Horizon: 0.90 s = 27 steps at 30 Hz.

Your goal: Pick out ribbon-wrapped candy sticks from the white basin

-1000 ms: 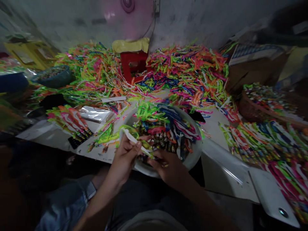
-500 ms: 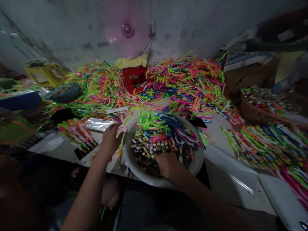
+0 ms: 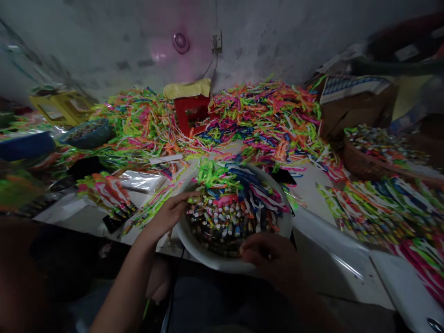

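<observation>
roughly between left hand (image 3: 169, 212) and right hand (image 3: 268, 255) — can't tell either grip — lie small cylinders (image 3: 222, 218).

the left hand (image 3: 169, 212) reaches inward while the right hand (image 3: 268, 255) curls.

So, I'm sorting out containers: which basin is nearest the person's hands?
The white basin; left hand and right hand are at its rim. The two blue basins, left, and brown basin, right, stand farther away.

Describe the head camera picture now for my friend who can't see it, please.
Somebody's left-hand grip and right-hand grip are at a pale bowl of small pieces and colorful strips. Behind it, big colorful heaps flank a red stool.
</observation>
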{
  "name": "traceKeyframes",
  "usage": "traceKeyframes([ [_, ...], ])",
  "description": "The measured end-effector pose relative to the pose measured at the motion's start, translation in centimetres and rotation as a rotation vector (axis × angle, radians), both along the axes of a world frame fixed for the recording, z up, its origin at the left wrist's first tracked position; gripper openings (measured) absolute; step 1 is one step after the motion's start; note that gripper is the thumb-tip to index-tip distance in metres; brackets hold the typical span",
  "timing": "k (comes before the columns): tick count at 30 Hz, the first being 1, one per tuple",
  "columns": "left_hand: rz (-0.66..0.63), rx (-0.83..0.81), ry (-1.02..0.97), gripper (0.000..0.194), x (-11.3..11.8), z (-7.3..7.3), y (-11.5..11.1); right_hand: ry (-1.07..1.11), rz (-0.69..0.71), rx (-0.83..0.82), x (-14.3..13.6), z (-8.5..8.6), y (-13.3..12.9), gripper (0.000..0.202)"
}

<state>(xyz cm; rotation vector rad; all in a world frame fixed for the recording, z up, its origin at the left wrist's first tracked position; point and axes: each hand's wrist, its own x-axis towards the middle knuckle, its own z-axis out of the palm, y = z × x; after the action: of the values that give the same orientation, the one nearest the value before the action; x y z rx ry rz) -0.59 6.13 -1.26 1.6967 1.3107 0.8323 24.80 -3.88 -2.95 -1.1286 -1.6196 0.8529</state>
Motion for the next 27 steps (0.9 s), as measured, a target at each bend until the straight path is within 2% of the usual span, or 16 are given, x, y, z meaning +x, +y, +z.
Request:
traceKeyframes([
  [3, 0.122, -0.223, -0.34, 0.033, -0.1, 0.4, -3.4, 0.275, -0.073, -0.247, 0.1, -0.4, -0.9, 0.028],
  [5, 0.201, -0.269, -0.493, 0.029, 0.9, 0.2, -5.0, 0.403, 0.005, -0.336, -0.2, -0.7, -1.1, 0.025],
  [7, 0.25, -0.254, -0.607, 0.031, 2.6, -0.4, -5.9, 0.369, 0.102, -0.384, -0.6, -0.9, -0.9, 0.025],
  [8, 0.251, -0.25, -0.672, 0.039, 3.6, -0.7, -6.2, 0.298, 0.123, -0.398, -0.7, -1.0, -0.8, 0.027],
  [10, 0.201, -0.293, -0.808, 0.052, 5.4, -1.2, -6.4, 0.158, 0.115, -0.403, -0.7, -1.2, -0.7, 0.023],
  [12, 0.172, -0.368, -0.904, 0.046, 6.8, -1.5, -6.4, 0.111, 0.089, -0.369, -0.6, -1.1, -0.6, 0.015],
  [15, 0.183, -0.463, -0.987, 0.022, 8.0, -1.7, -6.3, 0.1, 0.062, -0.373, -0.4, -0.9, -0.6, 0.017],
  [17, 0.188, -0.457, -1.022, 0.014, 8.3, -1.6, -6.2, 0.032, 0.044, -0.383, -0.4, -1.0, -0.7, 0.021],
  [21, 0.246, -0.406, -1.003, 0.01, 8.7, -1.6, -6.4, -0.074, -0.005, -0.303, -1.0, -1.4, -0.8, 0.022],
  [27, 0.274, -0.322, -0.983, 0.011, 8.9, -1.9, -6.9, -0.033, -0.174, -0.154, -2.2, -1.7, -1.4, 0.018],
])
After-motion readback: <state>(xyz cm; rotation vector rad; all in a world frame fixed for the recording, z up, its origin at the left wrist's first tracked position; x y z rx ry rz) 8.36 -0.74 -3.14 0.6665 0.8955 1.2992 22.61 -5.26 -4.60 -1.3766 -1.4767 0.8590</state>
